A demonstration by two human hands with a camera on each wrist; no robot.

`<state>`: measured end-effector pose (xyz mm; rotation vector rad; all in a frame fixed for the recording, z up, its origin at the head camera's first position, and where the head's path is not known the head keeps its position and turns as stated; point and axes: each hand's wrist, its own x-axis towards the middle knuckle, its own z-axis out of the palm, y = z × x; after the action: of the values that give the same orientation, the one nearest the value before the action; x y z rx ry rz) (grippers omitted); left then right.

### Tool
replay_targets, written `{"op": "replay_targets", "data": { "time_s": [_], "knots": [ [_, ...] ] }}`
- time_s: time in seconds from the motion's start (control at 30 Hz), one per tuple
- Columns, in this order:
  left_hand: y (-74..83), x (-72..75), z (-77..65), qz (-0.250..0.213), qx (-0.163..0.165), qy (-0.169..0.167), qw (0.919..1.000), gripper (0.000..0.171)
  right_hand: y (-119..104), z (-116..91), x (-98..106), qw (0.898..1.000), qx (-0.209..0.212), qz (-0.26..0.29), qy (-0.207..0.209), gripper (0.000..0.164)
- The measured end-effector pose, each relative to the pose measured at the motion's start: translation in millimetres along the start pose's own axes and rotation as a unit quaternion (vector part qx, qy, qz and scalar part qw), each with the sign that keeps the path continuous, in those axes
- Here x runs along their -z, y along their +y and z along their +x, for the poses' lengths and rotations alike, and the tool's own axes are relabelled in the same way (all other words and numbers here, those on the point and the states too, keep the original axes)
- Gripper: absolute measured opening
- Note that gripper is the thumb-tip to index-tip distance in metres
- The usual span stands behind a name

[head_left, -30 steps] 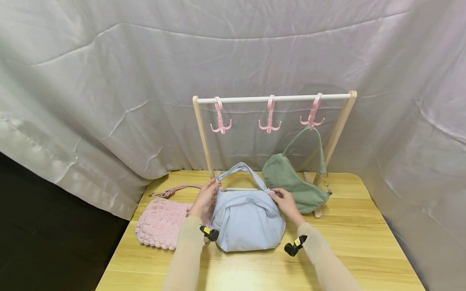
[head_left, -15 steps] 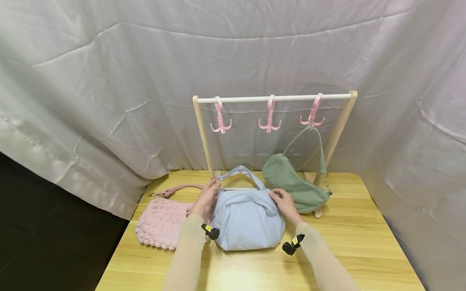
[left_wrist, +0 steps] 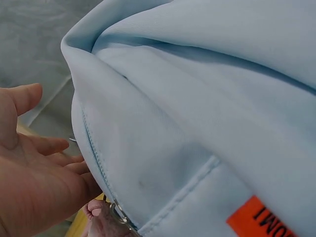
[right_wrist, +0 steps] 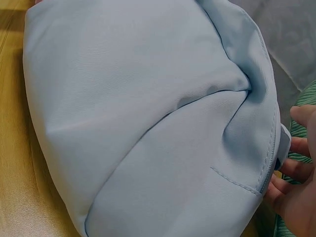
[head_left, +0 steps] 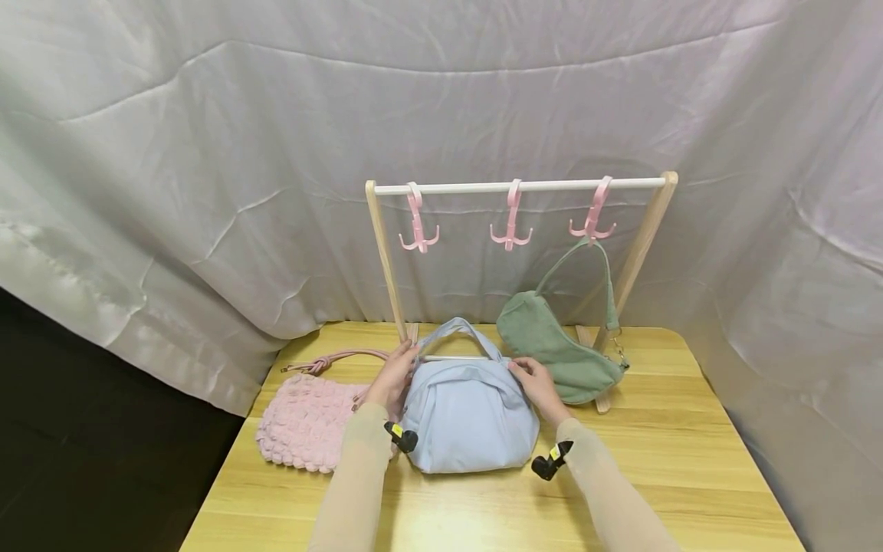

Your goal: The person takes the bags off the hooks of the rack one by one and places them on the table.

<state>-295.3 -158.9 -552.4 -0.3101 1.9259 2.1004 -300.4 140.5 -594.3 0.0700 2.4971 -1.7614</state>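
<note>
A light blue fabric handbag (head_left: 469, 422) stands upright on the wooden table, its strap (head_left: 457, 325) arching above it. My left hand (head_left: 395, 372) is at the bag's upper left side. In the left wrist view its thumb stands apart, and the other fingers (left_wrist: 59, 157) touch the bag's seamed edge. On the upper right side is my right hand (head_left: 540, 383); the right wrist view has its fingertips against the bag's edge, with the thumb (right_wrist: 302, 114) held off. A pink puffy bag (head_left: 310, 422) lies partly behind my left arm.
Behind the blue bag stands a rack with a white bar (head_left: 469, 188) and wooden posts. Pink hooks (head_left: 511, 222) hang from the bar. A green bag (head_left: 559, 349) hangs by its strap from the right hook, close to my right hand. Grey curtains surround the table.
The blue bag's strap has sunk slightly, and its left end has moved a little to the right. Both hands have shifted slightly inward along the bag's sides.
</note>
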Motion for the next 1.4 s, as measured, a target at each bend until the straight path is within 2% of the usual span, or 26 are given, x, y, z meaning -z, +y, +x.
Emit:
{"op": "replay_targets", "data": {
  "time_s": [0.17, 0.57, 0.87, 1.17, 1.27, 1.4],
  "knots": [
    [-1.3, 0.5, 1.4, 0.002, 0.013, -0.002, 0.9999, 0.07, 3, 2, -2, 1.0, -0.001, 0.001, -0.001, 0.044],
    [-2.1, 3.0, -0.1, 0.015, 0.012, -0.017, 0.9997, 0.066, 5, 1, -2, 1.0, 0.002, -0.003, -0.004, 0.045],
    [-6.9, 4.5, -7.0, -0.001, 0.038, -0.01, 0.9992, 0.071, 4, -4, 0, 1.0, 0.0, -0.004, -0.002, 0.047],
    [-8.0, 7.2, -11.9, -0.011, 0.025, -0.003, 0.9996, 0.064, 7, -7, 2, 1.0, -0.013, -0.006, -0.006, 0.045],
    [-8.6, 7.3, -13.1, -0.004, 0.017, -0.002, 0.9998, 0.066, 6, -9, 3, 1.0, -0.019, -0.008, -0.011, 0.047],
    [-9.8, 8.1, -15.8, -0.011, 0.024, -0.002, 0.9996, 0.068, 5, -12, 4, 1.0, -0.021, -0.009, -0.016, 0.048]
  ]
}}
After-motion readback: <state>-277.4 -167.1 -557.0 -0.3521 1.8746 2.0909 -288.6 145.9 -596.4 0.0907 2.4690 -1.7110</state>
